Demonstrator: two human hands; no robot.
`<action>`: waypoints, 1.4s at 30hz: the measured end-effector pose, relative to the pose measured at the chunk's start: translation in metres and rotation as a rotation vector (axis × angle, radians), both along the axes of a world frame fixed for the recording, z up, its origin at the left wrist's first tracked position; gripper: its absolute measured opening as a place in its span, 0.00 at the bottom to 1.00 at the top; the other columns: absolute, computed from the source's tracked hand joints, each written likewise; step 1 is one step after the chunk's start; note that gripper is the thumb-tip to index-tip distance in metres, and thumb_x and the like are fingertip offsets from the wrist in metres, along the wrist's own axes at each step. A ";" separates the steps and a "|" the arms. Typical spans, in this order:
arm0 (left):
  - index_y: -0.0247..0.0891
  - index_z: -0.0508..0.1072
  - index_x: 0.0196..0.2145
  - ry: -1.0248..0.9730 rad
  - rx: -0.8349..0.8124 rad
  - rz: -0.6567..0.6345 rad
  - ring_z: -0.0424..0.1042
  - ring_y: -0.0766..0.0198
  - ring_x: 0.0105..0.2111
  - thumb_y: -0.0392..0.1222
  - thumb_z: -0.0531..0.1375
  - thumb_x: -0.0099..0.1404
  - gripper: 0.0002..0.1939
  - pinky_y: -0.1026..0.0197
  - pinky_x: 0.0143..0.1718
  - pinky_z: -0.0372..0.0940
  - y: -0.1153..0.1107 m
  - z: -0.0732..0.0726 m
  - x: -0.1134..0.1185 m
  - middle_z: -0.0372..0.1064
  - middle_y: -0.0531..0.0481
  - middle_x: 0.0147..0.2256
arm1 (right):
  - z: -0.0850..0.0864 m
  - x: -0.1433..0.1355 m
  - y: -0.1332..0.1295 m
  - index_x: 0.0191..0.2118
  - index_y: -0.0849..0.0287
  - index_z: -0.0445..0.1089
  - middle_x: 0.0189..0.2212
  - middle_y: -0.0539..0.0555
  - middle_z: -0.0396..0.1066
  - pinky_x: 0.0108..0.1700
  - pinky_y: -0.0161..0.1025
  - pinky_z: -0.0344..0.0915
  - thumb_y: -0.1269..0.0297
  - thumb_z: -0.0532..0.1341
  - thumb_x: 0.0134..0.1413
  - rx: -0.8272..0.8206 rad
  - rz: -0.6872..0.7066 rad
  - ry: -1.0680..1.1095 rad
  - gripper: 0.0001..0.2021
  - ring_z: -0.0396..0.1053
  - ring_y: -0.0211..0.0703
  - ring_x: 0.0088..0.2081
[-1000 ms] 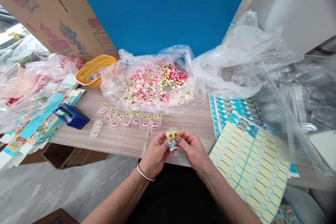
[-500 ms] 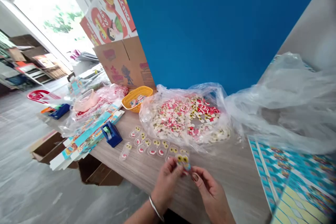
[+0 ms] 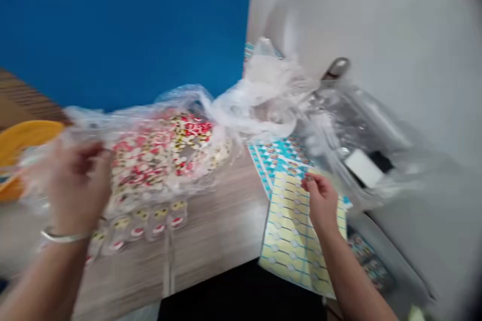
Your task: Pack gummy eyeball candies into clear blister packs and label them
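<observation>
My left hand, a bracelet on its wrist, is raised in front of the orange basket and the plastic bag's left end. Its fingers look curled but are smeared by motion, so whether anything is in them is unclear. Over a yellow sticker sheet is my right hand, thumb and fingertips pinched together at the sheet's upper part. What they pinch, if anything, is too small to make out. Clear plastic pieces with yellow eyes and a red mouth lie in a row between the hands.
An open plastic bag holds many small red, white and yellow pieces. Behind it stands a blue panel. Blue printed sheets lie under the yellow one. Crumpled clear plastic and a white block are at the right.
The view has swung right. My hands, earlier together around a small piece with eyes, are now far apart: left by the basket, right over the yellow sheet.
</observation>
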State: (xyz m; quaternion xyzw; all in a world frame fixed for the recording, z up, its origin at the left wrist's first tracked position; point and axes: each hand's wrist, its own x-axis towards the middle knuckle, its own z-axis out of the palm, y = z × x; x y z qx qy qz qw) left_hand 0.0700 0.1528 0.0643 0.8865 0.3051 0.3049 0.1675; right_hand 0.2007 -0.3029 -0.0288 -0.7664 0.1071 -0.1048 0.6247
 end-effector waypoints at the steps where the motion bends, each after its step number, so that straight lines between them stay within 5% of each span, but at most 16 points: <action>1: 0.47 0.72 0.53 -0.024 -0.141 -0.143 0.74 0.56 0.46 0.57 0.54 0.68 0.21 0.47 0.55 0.67 -0.046 -0.018 0.011 0.75 0.54 0.48 | -0.009 0.002 -0.012 0.39 0.60 0.74 0.29 0.53 0.74 0.41 0.45 0.69 0.50 0.65 0.50 0.001 -0.040 0.006 0.18 0.72 0.44 0.32; 3: 0.44 0.75 0.49 0.061 -0.435 -0.511 0.76 0.57 0.45 0.51 0.56 0.68 0.17 0.51 0.53 0.68 -0.147 -0.050 0.035 0.77 0.51 0.46 | -0.023 0.000 -0.027 0.39 0.60 0.73 0.28 0.52 0.74 0.41 0.45 0.69 0.52 0.63 0.50 0.003 -0.066 0.012 0.17 0.71 0.44 0.32; 5: 0.40 0.73 0.52 0.204 -0.648 -0.704 0.76 0.59 0.45 0.44 0.57 0.67 0.17 0.56 0.49 0.69 -0.235 -0.073 0.065 0.77 0.47 0.48 | -0.031 -0.008 -0.034 0.40 0.60 0.73 0.28 0.52 0.74 0.42 0.45 0.68 0.52 0.62 0.52 0.000 -0.042 0.014 0.16 0.71 0.44 0.32; 7: 0.38 0.72 0.52 0.315 -0.665 -0.678 0.76 0.59 0.41 0.39 0.62 0.63 0.19 0.58 0.45 0.69 -0.292 -0.088 0.099 0.77 0.44 0.47 | -0.034 -0.019 -0.035 0.41 0.60 0.73 0.30 0.53 0.75 0.42 0.44 0.68 0.52 0.61 0.55 -0.010 0.013 0.018 0.16 0.72 0.45 0.33; 9: 0.36 0.71 0.53 0.346 -0.627 -0.624 0.75 0.57 0.40 0.37 0.64 0.61 0.21 0.56 0.44 0.66 -0.317 -0.098 0.125 0.76 0.43 0.45 | -0.035 -0.029 -0.036 0.42 0.59 0.73 0.31 0.53 0.75 0.41 0.43 0.68 0.52 0.61 0.56 -0.020 0.068 0.022 0.16 0.72 0.46 0.34; 12: 0.37 0.72 0.50 0.385 -0.608 -0.588 0.74 0.57 0.35 0.34 0.65 0.58 0.21 0.58 0.39 0.63 -0.321 -0.106 0.141 0.76 0.49 0.33 | -0.036 -0.038 -0.038 0.42 0.59 0.74 0.32 0.53 0.76 0.41 0.42 0.68 0.52 0.60 0.58 -0.044 0.129 0.023 0.15 0.72 0.45 0.35; 16: 0.37 0.73 0.44 0.415 -0.672 -0.580 0.70 0.61 0.26 0.31 0.63 0.57 0.15 0.61 0.32 0.59 -0.315 -0.111 0.129 0.69 0.56 0.23 | -0.033 -0.039 -0.036 0.42 0.58 0.74 0.34 0.54 0.76 0.41 0.41 0.68 0.53 0.61 0.60 -0.066 0.188 0.025 0.15 0.72 0.45 0.36; 21: 0.37 0.74 0.42 0.316 -0.711 -0.483 0.70 0.59 0.32 0.38 0.69 0.53 0.18 0.59 0.37 0.60 -0.312 -0.108 0.118 0.68 0.53 0.28 | -0.025 -0.041 -0.028 0.40 0.58 0.74 0.33 0.54 0.77 0.42 0.42 0.68 0.53 0.60 0.61 -0.102 0.278 0.008 0.13 0.73 0.46 0.36; 26: 0.38 0.74 0.29 0.223 -0.871 -0.462 0.69 0.60 0.34 0.33 0.70 0.48 0.11 0.57 0.42 0.63 -0.307 -0.100 0.111 0.70 0.50 0.31 | -0.026 -0.053 -0.023 0.39 0.58 0.74 0.33 0.54 0.76 0.42 0.42 0.68 0.54 0.60 0.61 -0.100 0.339 0.002 0.12 0.73 0.45 0.35; 31: 0.37 0.72 0.40 0.116 -1.220 -0.396 0.73 0.62 0.32 0.39 0.71 0.51 0.19 0.59 0.36 0.68 -0.303 -0.096 0.089 0.74 0.48 0.36 | -0.025 -0.057 -0.017 0.40 0.57 0.73 0.34 0.54 0.76 0.41 0.42 0.68 0.56 0.59 0.62 -0.126 0.429 0.038 0.11 0.72 0.46 0.36; 33: 0.36 0.71 0.46 0.072 -1.366 -0.361 0.75 0.61 0.31 0.43 0.70 0.54 0.23 0.59 0.33 0.69 -0.299 -0.095 0.080 0.76 0.45 0.38 | -0.018 -0.051 -0.012 0.42 0.57 0.73 0.35 0.54 0.76 0.41 0.43 0.69 0.58 0.59 0.62 -0.160 0.459 0.018 0.10 0.72 0.46 0.36; 36: 0.34 0.73 0.40 0.034 -1.516 -0.347 0.75 0.61 0.29 0.48 0.72 0.50 0.23 0.60 0.32 0.69 -0.293 -0.093 0.072 0.77 0.45 0.33 | -0.001 -0.034 -0.001 0.45 0.56 0.72 0.39 0.56 0.75 0.45 0.45 0.68 0.63 0.58 0.62 -0.291 0.537 -0.149 0.09 0.71 0.48 0.41; 42: 0.34 0.77 0.33 -0.013 -1.574 -0.376 0.72 0.65 0.28 0.48 0.74 0.46 0.20 0.63 0.31 0.66 -0.286 -0.086 0.065 0.77 0.49 0.30 | 0.015 -0.006 0.030 0.41 0.55 0.72 0.39 0.56 0.73 0.48 0.46 0.68 0.70 0.57 0.61 -0.432 0.786 -0.361 0.08 0.71 0.49 0.45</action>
